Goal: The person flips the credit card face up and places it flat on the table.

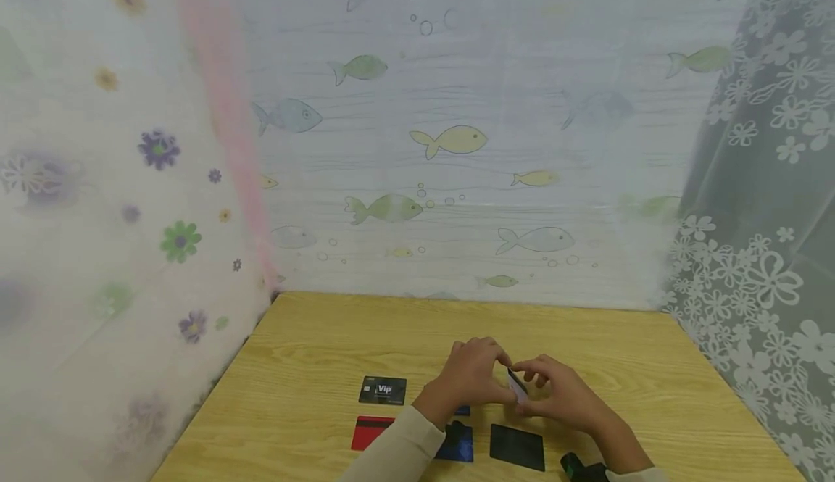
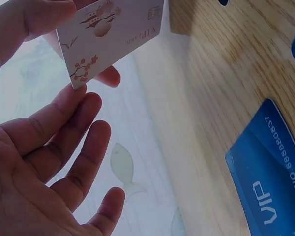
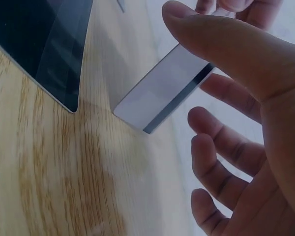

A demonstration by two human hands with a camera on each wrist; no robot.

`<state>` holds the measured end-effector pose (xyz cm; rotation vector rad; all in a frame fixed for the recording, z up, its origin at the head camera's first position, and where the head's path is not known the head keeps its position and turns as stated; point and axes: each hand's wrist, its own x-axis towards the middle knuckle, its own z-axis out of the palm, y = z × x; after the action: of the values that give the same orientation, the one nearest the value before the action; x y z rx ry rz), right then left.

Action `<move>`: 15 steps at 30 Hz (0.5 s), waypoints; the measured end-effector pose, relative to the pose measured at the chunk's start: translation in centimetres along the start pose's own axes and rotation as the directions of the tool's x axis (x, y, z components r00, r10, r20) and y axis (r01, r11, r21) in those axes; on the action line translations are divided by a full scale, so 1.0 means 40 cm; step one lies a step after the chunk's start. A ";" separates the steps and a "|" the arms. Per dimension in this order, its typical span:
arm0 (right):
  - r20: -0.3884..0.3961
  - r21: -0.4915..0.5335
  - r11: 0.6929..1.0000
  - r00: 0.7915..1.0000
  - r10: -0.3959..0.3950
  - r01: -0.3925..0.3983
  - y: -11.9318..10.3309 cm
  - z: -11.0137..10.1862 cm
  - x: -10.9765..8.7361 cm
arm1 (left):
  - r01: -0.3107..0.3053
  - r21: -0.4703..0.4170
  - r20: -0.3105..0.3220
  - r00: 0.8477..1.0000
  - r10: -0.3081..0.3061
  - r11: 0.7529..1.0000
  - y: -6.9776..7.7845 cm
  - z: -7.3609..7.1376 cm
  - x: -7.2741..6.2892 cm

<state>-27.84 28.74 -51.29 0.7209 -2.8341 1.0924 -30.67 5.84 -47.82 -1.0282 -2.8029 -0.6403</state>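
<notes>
A white VIP card is held up on edge over the table between the two hands. My left hand pinches one end with thumb and index finger, its other fingers spread loosely. My right hand grips the other end, thumb in front and index finger behind. Flower and lantern-like prints mark the face of the card in the left wrist view. The right wrist view shows the reverse of the card, with a dark stripe along one edge. Below the hands lies a black card.
On the wood-grain table lie a black Vip card, a red card with a black stripe, and two blue cards partly hidden by my left arm. A fish-print curtain hangs behind the table, with flower-print curtains at both sides.
</notes>
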 end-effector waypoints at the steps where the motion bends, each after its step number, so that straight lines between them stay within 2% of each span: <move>1: -0.006 0.000 1.000 1.000 -0.005 0.005 -0.001 0.001 -0.001 | -0.004 -0.011 -0.007 1.000 0.004 1.000 0.001 0.000 -0.001; 7: -0.038 0.010 0.999 0.998 -0.049 0.049 -0.009 0.005 -0.001 | -0.009 -0.069 -0.034 0.999 0.007 0.998 0.002 0.000 -0.001; 15: -0.059 0.006 0.998 0.996 -0.064 0.065 -0.016 0.003 -0.001 | -0.003 -0.075 -0.035 0.999 0.001 0.997 -0.001 0.006 0.003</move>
<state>-27.51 28.27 -50.98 0.7618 -2.7392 1.0970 -30.78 5.98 -48.04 -1.0217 -2.7671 -0.7610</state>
